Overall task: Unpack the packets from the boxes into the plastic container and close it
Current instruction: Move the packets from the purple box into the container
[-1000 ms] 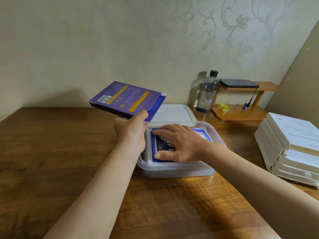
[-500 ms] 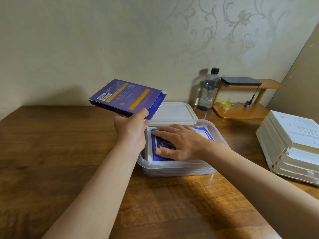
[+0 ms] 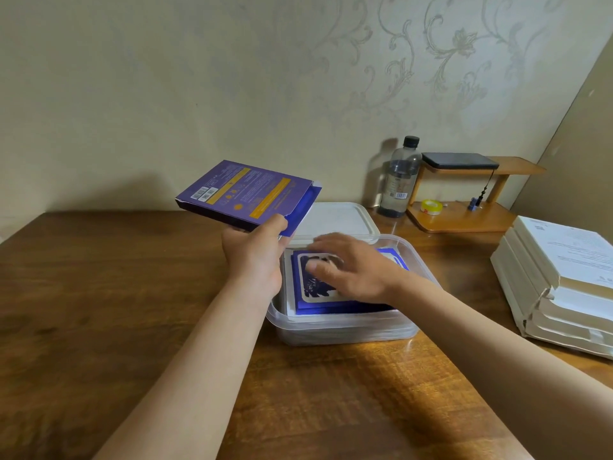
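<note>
Pinching a purple box (image 3: pixel 245 194) by its near edge in the left hand (image 3: pixel 255 260), thumb on top, raised and tilted above the worktop (image 3: pixel 99 293), open flap end to the right. Right hand (image 3: pixel 355 270) blurred, fingers straight and slightly spread, low over blue packets (image 3: pixel 315 292) stacked flat inside the clear plastic container (image 3: pixel 345 332), contact unclear; white lid (image 3: pixel 335 217) just behind

Pale wallpaper (image 3: pixel 199 78) with floral scrollwork is rising behind a dark wooden worktop (image 3: pixel 99 293). A two-tier shelf (image 3: pixel 457 220) is standing at its far right; warm light is striking the near wood.
</note>
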